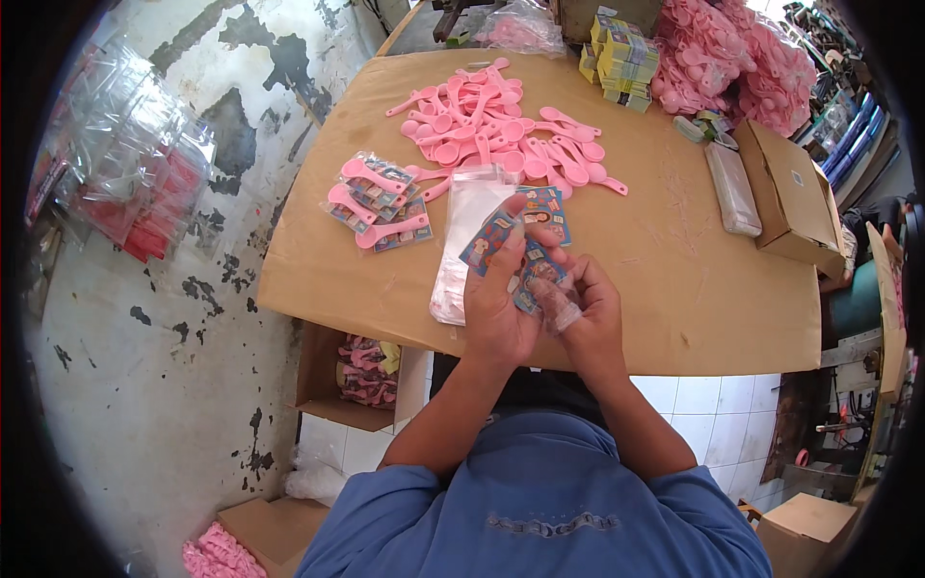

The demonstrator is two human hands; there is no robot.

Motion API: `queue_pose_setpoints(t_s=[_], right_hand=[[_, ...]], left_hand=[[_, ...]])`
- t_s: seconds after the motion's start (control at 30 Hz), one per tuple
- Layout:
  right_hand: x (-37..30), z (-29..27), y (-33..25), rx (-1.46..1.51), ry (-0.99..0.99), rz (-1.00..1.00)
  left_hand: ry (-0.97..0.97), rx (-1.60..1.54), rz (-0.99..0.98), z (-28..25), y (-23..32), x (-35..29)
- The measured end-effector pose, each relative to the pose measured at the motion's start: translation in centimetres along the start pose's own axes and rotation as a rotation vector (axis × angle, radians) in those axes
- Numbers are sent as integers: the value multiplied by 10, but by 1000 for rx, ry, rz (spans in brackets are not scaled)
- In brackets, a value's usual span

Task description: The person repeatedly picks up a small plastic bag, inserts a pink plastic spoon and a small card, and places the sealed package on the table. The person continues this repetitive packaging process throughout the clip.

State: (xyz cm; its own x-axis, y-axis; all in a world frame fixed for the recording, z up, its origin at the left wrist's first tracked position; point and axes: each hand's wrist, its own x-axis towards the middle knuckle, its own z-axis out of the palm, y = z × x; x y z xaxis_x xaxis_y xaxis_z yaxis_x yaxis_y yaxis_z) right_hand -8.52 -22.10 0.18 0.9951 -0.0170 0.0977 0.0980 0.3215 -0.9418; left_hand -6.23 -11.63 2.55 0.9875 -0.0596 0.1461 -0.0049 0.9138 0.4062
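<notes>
Here, both hands meet in front of the person's chest, above the near part of the desk. The left hand has its thumb and fingers closed on a blue printed card, tilted upward. The right hand, just beside it, pinches a crinkled clear bag; another blue printed piece shows between the two hands, and whether it sits inside the plastic is hard to tell.

Under and left of the left hand lies a stack of clear sleeves, and just beyond the fingers are more printed cards, flat on the desk. To the left of the sleeves, overlapping filled packs each show a pink spoon against a printed card. Farther back spreads a loose heap of pink spoons, bowls and handles pointing every way.

Near the far edge stand yellow bundles, next to bulging bags of pink pieces. Toward the right side, a plastic-wrapped packet lies beside a brown cardboard box.
</notes>
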Motion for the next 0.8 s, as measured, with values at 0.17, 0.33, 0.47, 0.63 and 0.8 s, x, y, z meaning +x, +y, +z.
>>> queue_pose_setpoints(t_s=[0.17,0.33,0.47,0.63,0.8], right_hand=[[3,-11,-24,-534,53,-328],[24,-37,-51,-890,-305,-702],[89,-80,-65,-1083,-140,-412],[152,-123,-36,-1574,-141,-494],[162,-136,-43,-1608,-232,-489]], left_hand=[[123,164,-48,-5,8,5],[281,88,-8,-31,24,22],[309,68,136,-41,41,24],[267,37,132,-36,38,15],[273,77,155,-41,43,14]])
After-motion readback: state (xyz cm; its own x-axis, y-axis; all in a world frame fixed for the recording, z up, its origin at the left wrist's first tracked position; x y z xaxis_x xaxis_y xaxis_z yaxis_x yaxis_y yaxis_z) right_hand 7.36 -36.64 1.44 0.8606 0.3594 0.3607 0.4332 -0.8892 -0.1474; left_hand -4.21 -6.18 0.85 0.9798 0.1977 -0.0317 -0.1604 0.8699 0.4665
